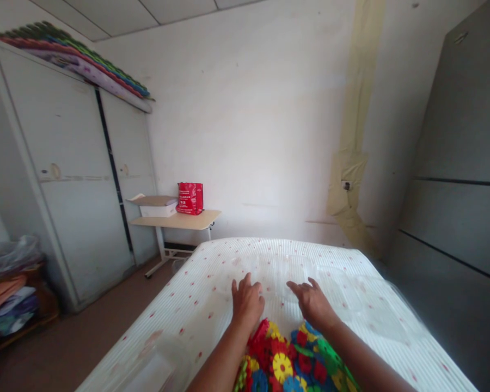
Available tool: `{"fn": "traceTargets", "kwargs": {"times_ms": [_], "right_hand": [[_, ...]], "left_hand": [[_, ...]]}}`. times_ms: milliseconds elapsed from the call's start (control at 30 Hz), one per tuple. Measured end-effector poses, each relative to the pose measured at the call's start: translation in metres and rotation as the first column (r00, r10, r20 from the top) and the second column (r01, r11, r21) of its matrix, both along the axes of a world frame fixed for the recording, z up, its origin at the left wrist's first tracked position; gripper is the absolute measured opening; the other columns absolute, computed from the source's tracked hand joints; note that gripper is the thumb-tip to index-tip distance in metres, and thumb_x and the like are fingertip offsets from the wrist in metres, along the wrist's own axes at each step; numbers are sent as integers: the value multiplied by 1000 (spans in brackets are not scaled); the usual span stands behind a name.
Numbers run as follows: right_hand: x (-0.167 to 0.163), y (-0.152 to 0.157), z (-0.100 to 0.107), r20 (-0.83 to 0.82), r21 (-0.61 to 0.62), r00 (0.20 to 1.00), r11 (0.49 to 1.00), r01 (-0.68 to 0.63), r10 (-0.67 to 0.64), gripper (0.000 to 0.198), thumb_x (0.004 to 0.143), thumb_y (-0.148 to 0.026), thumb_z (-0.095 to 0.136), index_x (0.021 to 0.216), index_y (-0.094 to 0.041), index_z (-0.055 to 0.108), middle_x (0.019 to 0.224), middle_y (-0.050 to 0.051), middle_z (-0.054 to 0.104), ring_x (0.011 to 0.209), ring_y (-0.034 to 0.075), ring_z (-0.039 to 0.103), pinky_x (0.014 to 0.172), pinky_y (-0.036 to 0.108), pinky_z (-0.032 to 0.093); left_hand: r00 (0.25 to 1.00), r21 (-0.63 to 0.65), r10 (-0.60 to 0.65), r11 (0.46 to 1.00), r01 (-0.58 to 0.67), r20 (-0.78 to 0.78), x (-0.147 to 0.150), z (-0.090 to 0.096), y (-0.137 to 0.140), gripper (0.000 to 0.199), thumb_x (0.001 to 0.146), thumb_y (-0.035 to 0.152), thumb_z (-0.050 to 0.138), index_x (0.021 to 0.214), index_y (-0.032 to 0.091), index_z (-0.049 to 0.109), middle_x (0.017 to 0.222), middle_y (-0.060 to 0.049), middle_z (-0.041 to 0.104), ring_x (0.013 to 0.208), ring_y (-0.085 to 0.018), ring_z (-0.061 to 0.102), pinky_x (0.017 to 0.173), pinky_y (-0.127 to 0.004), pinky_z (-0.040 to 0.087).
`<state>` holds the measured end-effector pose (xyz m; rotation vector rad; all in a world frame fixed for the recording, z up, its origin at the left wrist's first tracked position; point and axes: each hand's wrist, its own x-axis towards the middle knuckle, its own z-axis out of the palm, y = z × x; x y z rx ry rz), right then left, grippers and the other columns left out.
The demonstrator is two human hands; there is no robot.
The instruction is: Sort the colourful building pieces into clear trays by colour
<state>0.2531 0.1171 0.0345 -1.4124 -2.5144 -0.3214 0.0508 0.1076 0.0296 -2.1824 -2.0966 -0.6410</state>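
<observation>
Flower-shaped pieces (283, 367) lie nearest; beyond, left hand (247, 300) and right hand (312, 305), fingers loosely parted.

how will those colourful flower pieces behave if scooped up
The pieces look small and flat, so probably light. Heaped on one another, they would likely slide and spill. Their notched rims might snag neighbours.

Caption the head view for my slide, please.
Left hand and right hand just beyond colourful flower-shaped pieces, over a red-spotted white cover.

Pieces (282, 367) between forearms (220, 356), bag (190, 198) right of box (158, 209), desk (200, 219) beneath
</observation>
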Motion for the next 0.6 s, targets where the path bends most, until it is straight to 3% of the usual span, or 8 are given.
{"fn": "traceTargets", "kwargs": {"times_ms": [133, 333, 600], "right_hand": [[6, -5, -5, -77, 13, 996, 999, -44, 45, 51, 76, 2, 34, 121, -15, 53, 95, 11, 71, 89, 20, 62, 100, 45, 30], [9, -12, -5, -84, -32, 995, 998, -51, 48, 54, 73, 0, 37, 123, -16, 52, 99, 9, 70, 93, 19, 61, 101, 44, 27], [7, -14, -5, -138, -55, 989, 997, -57, 49, 54, 72, 0, 36, 121, -15, 53, 98, 9, 70, 94, 19, 60, 101, 41, 27]], "left_hand": [[998, 8, -63, 998, 63, 17, -2, 1, -8, 21, 76, 19, 51, 91, 23, 65, 133, -10, 50, 126, -21, 42, 109, -43, 17], [996, -27, -70, 997, 72, 51, -1, 1, -15, 20, 76, 18, 53, 90, 20, 67, 138, -9, 44, 117, -20, 50, 101, -30, 31], [1000, -52, -13, 999, 14, 3, -5, 3, -14, 33, 79, 23, 50, 111, 23, 60, 132, -11, 49, 117, -22, 49, 98, -38, 30]]}}
